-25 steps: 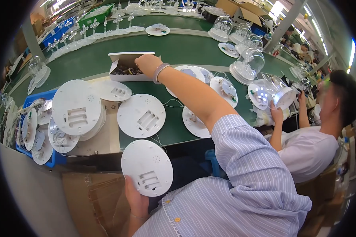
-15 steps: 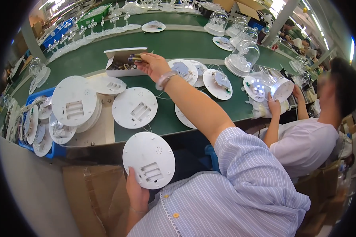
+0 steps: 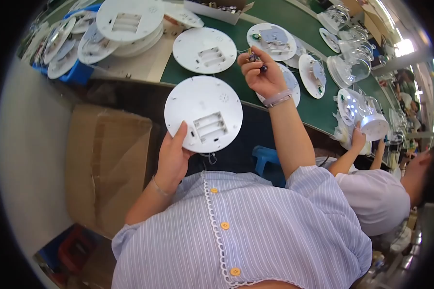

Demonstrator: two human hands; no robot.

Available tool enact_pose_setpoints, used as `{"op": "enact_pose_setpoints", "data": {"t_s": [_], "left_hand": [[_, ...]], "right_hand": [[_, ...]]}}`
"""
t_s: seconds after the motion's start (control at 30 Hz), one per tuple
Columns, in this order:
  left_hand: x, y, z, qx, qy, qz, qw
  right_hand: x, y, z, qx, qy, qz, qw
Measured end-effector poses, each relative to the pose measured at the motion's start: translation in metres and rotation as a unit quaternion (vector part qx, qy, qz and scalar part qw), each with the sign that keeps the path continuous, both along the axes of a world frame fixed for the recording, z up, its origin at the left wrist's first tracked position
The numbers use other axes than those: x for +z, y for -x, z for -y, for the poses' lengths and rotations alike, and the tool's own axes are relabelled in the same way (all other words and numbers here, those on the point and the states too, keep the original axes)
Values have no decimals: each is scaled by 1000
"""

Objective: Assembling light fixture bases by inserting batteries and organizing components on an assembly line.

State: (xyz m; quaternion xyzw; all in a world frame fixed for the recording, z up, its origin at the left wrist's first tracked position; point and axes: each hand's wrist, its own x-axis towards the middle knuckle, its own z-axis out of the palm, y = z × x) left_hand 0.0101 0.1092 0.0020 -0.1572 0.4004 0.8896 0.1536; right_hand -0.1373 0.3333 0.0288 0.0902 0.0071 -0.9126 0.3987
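Where the near edge of the tabletop [image 3: 171, 72] runs out at its left corner: one blue bin [image 3: 82, 73], crowded with white round assemblies leaning on one another. Below that edge, off the tabletop: one brown carton [image 3: 123, 168], taped down its side. Back on the tabletop, right of the bin: one stack of white discs [image 3: 130, 8], the uppermost with its battery compartment facing up.

Left hand [image 3: 172, 156]: clamped on the lower left rim of a disc, thumb on the upper face. Held disc [image 3: 202, 101]: white, round, raised in front of the near edge, three-slot compartment toward the viewer, a thin wire hanging beneath. Loose disc [image 3: 190, 48]: same pattern, lying flat at the near edge, just beyond the held one. White box [image 3: 212, 12]: lidless from above, farther in from the edge, small cylinders inside.

Right hand [image 3: 264, 74]: well apart from the left, raised over the near edge, fingers curled around a few batteries [image 3: 251, 58]; exact count hidden. Board-bearing disc [image 3: 275, 43]: grey plate on top, just behind that hand. Blue stool [image 3: 270, 161]: below the edge. Clear domes [image 3: 347, 70]: on white bases, toward the right end. Co-worker's hand [image 3: 358, 138]: gripping a lit base [image 3: 375, 128] at the near edge.
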Motion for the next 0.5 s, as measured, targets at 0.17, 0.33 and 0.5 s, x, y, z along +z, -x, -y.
{"op": "enact_pose_setpoints", "data": {"t_s": [0.17,0.33,0.5], "left_hand": [[-2,0,-1,5,-58,22,998],[-1,-3,-4,8,-36,-11,999],[5,-8,-6,11,-53,-15,998]], "right_hand": [[17,-45,14,-71,-403,-249,878],[31,-88,32,22,-590,-400,701],[32,-102,42,36,-643,-468,605]]}}
